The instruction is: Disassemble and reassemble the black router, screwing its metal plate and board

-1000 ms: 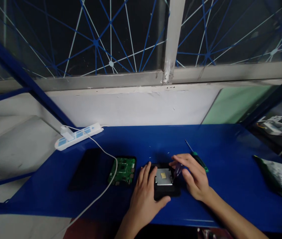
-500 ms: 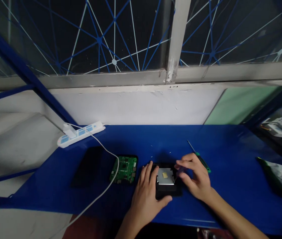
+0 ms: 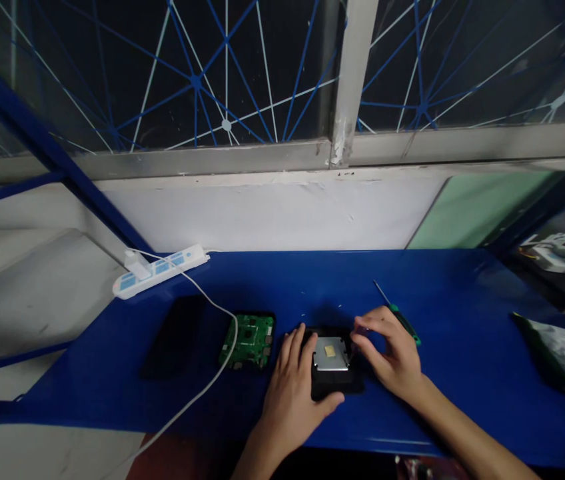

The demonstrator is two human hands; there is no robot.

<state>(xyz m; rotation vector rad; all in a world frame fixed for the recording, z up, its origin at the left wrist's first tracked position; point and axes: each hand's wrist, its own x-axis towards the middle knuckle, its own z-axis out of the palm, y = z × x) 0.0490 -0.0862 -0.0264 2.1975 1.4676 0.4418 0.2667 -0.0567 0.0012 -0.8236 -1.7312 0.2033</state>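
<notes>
A black plastic case (image 3: 335, 385) lies on the blue table, with a silver metal plate (image 3: 331, 363) inside it. A small yellowish square pad (image 3: 330, 351) sits at the plate's middle. My left hand (image 3: 290, 380) lies along the case's left side, fingers stretched out and thumb spread by the near edge. Between thumb and fingertips my right hand (image 3: 392, 353) pinches a small purple-handled screwdriver (image 3: 361, 331), mostly hidden. Its tip points down at the right edge of the metal plate; the exact contact is too dark to see.
A green circuit board (image 3: 250, 337) rests in a black shell left of my hands, crossed by a white cable (image 3: 212, 380). Beyond are a dark flat panel (image 3: 172, 337) and a power strip (image 3: 162, 270). Right of my hands lie a green-handled screwdriver (image 3: 405, 325) and a plastic bag (image 3: 562, 357).
My right fingers have closed further round the purple handle and shifted slightly, turning at the plate's right edge. The left hand and case stay put; the whole view has moved a little.
</notes>
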